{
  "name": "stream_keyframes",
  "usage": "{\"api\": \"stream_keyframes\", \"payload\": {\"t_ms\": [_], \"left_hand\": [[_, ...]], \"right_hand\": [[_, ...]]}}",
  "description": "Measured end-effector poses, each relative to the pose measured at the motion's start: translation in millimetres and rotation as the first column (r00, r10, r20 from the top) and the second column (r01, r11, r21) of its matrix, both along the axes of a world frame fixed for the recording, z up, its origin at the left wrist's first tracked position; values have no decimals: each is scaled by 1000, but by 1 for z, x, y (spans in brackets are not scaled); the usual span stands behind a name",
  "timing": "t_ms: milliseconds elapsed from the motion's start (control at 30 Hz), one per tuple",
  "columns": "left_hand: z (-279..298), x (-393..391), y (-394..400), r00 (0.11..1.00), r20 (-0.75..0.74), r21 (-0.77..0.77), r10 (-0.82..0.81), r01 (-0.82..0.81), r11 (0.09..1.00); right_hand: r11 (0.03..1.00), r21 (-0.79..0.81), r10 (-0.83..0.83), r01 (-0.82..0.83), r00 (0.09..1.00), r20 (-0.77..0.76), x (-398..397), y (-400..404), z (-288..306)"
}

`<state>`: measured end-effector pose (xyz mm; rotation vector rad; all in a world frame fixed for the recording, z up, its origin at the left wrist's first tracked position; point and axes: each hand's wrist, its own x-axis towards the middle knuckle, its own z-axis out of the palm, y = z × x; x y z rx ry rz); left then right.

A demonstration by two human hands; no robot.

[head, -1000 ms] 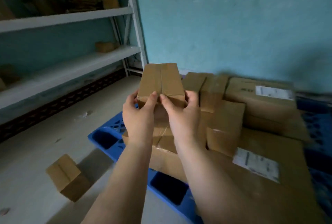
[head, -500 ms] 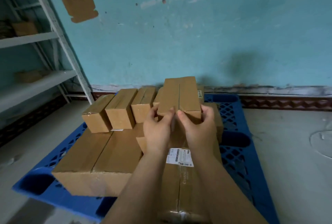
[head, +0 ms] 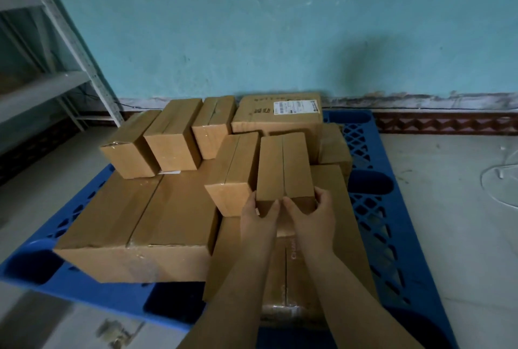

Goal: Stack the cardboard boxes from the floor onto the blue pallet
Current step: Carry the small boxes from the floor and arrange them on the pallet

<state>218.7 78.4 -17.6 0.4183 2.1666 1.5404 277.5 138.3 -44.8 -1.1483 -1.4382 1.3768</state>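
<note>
Lowered since the earlier frame, the small cardboard box (head: 284,165) now sits atop the stacked boxes (head: 134,225) on the blue pallet (head: 372,189), both hands' grip, left hand (head: 259,215) and right hand (head: 314,212), clasping its 6 o'clock end to square it beside its 9 o'clock neighbour box (head: 234,172).

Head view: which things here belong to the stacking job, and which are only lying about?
Belong to the job:
- held box, in left hand and right hand
- blue pallet
- stacked boxes

Only lying about:
- metal shelf
- white cable on the floor
</note>
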Motion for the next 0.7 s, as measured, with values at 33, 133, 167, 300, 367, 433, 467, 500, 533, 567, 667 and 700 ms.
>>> {"api": "stream_keyframes", "payload": {"t_ms": [33,133,167,300,367,433,467,500,533,567,667,700], "left_hand": [[2,-5,0,1000,8,15,3,-3,1000],[14,-23,-6,1000,16,80,-10,8,997],[18,-31,-11,1000,12,105,-16,14,994],[36,-78,-58,998,-2,183,63,-62,981],[46,-111,-99,986,-24,220,166,-156,963],[53,-144,-154,951,-62,240,303,-280,929],[55,-159,-186,926,-72,246,371,-344,906],[55,-172,-219,897,-77,243,435,-406,881],[54,-184,-255,863,-82,237,499,-469,851],[51,-194,-292,824,-85,230,561,-531,815],[37,-207,-406,671,-96,189,735,-713,676],[30,-206,-444,622,-99,170,777,-758,629]], "right_hand": [[1000,5,0,0,1000,15,-5,4,2],[999,30,-32,30,995,99,-21,10,11],[997,66,-55,46,989,138,-27,11,17],[931,365,-132,19,948,289,-56,-2,46],[862,507,-157,1,951,266,-80,-23,65],[831,554,-53,-47,985,163,-109,-59,81],[827,553,37,-99,992,123,-126,-83,87],[824,538,154,-175,985,83,-142,-109,92],[811,521,288,-265,957,39,-159,-137,94],[783,509,414,-358,910,4,-176,-167,95],[618,463,695,-636,716,56,-219,-258,83],[549,436,761,-714,642,94,-229,-290,75]]}}
